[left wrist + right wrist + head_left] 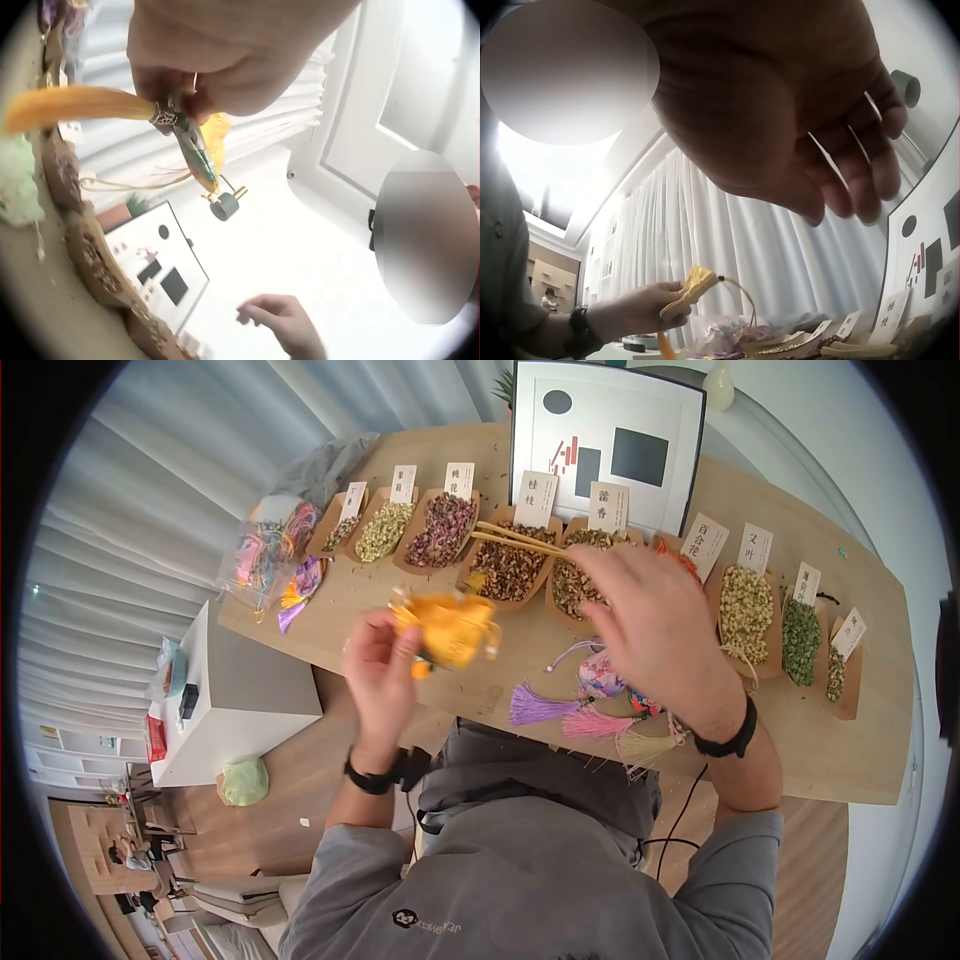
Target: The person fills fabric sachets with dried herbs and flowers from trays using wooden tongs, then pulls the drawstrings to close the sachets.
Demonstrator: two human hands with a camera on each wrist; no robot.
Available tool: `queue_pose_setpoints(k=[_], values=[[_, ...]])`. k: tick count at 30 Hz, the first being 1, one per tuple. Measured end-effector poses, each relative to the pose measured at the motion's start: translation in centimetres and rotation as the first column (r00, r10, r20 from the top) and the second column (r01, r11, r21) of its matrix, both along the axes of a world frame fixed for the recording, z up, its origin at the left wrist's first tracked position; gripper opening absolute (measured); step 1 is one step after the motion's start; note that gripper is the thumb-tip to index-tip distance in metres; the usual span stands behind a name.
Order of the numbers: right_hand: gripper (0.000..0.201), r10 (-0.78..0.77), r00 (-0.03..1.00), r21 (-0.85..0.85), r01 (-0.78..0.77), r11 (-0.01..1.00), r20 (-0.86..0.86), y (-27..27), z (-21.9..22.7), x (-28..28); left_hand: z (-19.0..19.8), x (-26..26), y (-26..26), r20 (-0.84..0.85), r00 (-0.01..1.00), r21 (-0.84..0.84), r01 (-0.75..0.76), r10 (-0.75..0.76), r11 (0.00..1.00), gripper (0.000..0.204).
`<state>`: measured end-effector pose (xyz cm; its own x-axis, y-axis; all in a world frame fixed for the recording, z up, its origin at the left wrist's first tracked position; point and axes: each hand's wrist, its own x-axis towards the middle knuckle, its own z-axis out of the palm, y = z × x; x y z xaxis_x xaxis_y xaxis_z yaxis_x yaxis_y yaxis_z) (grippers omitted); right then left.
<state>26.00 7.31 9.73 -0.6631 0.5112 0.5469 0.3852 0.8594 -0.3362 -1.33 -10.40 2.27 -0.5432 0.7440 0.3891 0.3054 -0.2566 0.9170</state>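
Observation:
In the head view my left hand (377, 665) pinches a yellow sachet pouch (452, 630) between thumb and fingers, above the table's front edge. From the left wrist, its patterned green side and orange tassel (82, 107) show, and a thin cord loops off it. My right hand (650, 615) hovers over the trays with fingers loosely bent and nothing in them. Just beyond its fingertips in the head view, wooden tongs (515, 538) lie across a tray of brown dried herbs (510, 568). Under that hand, partly hidden, are a floral sachet (601, 675) and a purple tassel (540, 704).
A row of labelled paper trays of dried flowers and herbs, such as pink buds (440, 530) and green leaves (801, 640), curves along the table. Behind stands a framed picture (610, 420). At left lie a plastic bag of colourful cords (268, 550) and a purple-yellow sachet (300, 588).

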Motion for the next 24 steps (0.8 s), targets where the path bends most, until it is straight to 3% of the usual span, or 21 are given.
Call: queue_pose_setpoints(k=[2,5,6,11,14,15,16,17,18,20,24], values=[[0.046,0.259,0.963,-0.112,-0.266,0.958,-0.067,-1.2,0.2,-0.3,-0.8,2.9,0.7,0.010,0.997,0.023,0.071,-0.071,0.997,0.017],[0.048,0.389,0.919,-0.062,-0.393,0.917,-0.073,-2.3,0.0,-0.5,-1.4,4.9,1.4,0.075,0.985,0.035,0.154,-0.156,0.987,0.018],[0.048,0.389,0.919,-0.063,-0.393,0.917,-0.069,-2.4,-0.3,-0.7,-1.5,5.4,1.5,0.133,0.973,0.047,0.186,-0.190,0.982,0.018],[0.026,0.325,0.945,-0.044,-0.326,0.944,-0.032,-2.7,-1.4,-1.1,-1.8,6.3,0.7,0.091,0.962,0.058,0.253,-0.258,0.966,0.018],[0.018,0.395,0.919,0.032,-0.394,0.918,-0.006,-2.7,-2.4,-1.4,-1.1,6.3,1.0,0.111,0.962,0.094,0.241,-0.250,0.966,0.032],[0.018,0.394,0.919,0.031,-0.393,0.919,-0.004,-2.9,-2.5,-1.4,-0.1,5.9,1.1,-0.269,0.946,0.045,0.200,-0.181,0.979,0.039],[0.015,0.391,0.920,0.046,-0.390,0.920,-0.005,-3.2,-2.4,-1.5,1.5,5.7,1.2,-0.612,0.784,0.015,0.143,-0.104,0.990,0.046],[0.013,0.388,0.922,0.061,-0.387,0.920,-0.006,-3.5,-2.4,-1.6,2.7,5.4,1.0,-0.742,0.662,-0.042,0.112,-0.106,0.993,0.048],[0.013,0.387,0.922,0.060,-0.386,0.920,-0.004,-3.7,-2.5,-1.8,4.0,5.5,0.8,-0.740,0.664,-0.043,0.113,-0.107,0.993,0.048],[0.015,0.399,0.917,0.056,-0.397,0.916,-0.025,-4.0,-3.0,-1.9,6.1,5.5,0.9,-0.863,0.473,-0.148,0.097,-0.177,0.984,0.037],[0.016,0.380,0.924,0.058,-0.381,0.923,0.030,-3.9,-3.3,-1.5,6.4,4.6,1.3,-0.859,0.428,-0.223,0.185,-0.282,0.957,0.030]])
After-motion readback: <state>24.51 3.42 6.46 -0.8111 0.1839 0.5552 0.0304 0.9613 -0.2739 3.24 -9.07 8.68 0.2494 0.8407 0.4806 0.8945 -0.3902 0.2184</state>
